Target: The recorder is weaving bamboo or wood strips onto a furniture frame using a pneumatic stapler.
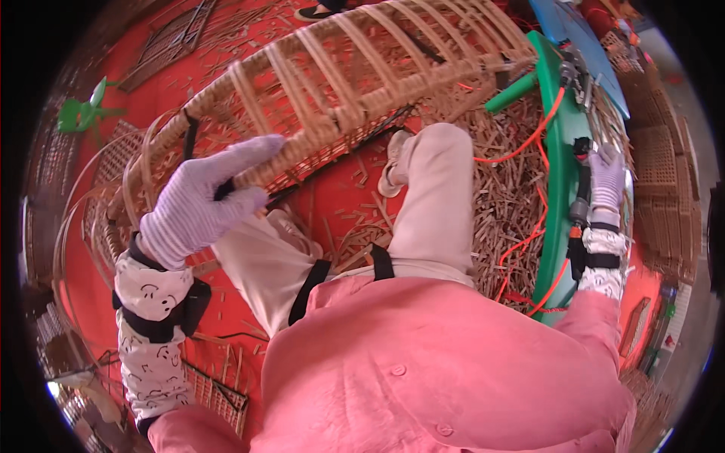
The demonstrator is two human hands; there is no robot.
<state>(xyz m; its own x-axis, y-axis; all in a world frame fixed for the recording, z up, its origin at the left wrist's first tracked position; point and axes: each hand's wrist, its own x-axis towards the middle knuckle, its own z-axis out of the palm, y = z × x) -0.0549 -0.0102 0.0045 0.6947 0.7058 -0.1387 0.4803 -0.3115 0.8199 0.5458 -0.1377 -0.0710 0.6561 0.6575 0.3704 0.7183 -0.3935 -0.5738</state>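
Observation:
My left hand (202,198), in a lilac-and-white striped glove, grips the near rail of a long woven wicker frame (347,113). Its fingers stretch over the wrapped rail, with the thumb underneath. The frame curves from the left up to the far right, with wrapped bars crossing it and openwork mesh showing below. Away on the right, my gloved right hand (607,177) is over a green bench (557,204), beside a dark air tool (580,200) with an orange hose (521,249). Its fingertips are too small and foreshortened to show whether they hold anything.
Cut cane strips (498,204) cover the red floor around my legs. A green leg (512,92) juts from the bench toward the frame. Stacked woven panels (655,162) stand at the right. A small green stool (84,113) is at far left; a person's shoe (313,13) shows beyond the frame.

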